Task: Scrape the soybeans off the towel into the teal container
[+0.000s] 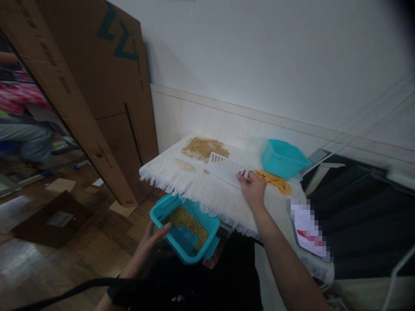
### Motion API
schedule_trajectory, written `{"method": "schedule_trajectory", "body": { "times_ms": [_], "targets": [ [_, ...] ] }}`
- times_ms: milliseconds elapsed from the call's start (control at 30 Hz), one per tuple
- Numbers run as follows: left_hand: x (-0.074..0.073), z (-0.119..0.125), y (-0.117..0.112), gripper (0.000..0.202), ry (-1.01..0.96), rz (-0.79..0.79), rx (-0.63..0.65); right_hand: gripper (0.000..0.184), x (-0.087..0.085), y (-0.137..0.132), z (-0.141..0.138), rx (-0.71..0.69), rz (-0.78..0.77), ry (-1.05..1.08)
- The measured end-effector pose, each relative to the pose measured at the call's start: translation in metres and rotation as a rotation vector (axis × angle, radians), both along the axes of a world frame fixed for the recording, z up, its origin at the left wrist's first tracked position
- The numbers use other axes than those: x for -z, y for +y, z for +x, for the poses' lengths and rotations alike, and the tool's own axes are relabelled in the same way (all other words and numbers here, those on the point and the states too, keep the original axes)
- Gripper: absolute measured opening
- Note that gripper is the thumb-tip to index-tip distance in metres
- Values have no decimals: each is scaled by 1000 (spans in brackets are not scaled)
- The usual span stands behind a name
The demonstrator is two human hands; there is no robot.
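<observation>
My left hand grips the left rim of a turquoise plastic bin, its thumb over the edge. Round yellow beans cover part of the bin's floor. The bin is held low, just under the table's fringed front edge. My right hand pinches the right end of a white slotted plastic piece, which rests on or just over the cloth. Beyond that piece lies a spread pile of tan beans. A thin patch of paler, finer grains is to its left.
A second turquoise bin stands at the table's back right, beside a crumpled yellow bag. A phone-like device lies near the right edge of the white cloth. A tall cardboard box borders the left; a person sits beyond it.
</observation>
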State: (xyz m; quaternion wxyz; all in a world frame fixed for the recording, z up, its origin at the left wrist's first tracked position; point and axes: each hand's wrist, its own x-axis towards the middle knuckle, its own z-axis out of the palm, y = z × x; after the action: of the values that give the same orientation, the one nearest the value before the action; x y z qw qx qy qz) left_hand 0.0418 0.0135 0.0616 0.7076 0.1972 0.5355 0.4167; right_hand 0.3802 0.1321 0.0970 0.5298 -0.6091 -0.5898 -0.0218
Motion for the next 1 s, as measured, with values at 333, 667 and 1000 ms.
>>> {"method": "schedule_trajectory", "body": {
  "times_ms": [333,667,1000],
  "targets": [
    [-1,0,0,92,4,6,-9,25,-1,-1,-1,-28,6,39],
    [-4,1,-1,82,28,9,-34,25,-1,-1,1,-32,-16,78],
    [0,-1,2,86,23,-3,-17,24,-5,-3,-1,-58,-10,117]
  ]
}}
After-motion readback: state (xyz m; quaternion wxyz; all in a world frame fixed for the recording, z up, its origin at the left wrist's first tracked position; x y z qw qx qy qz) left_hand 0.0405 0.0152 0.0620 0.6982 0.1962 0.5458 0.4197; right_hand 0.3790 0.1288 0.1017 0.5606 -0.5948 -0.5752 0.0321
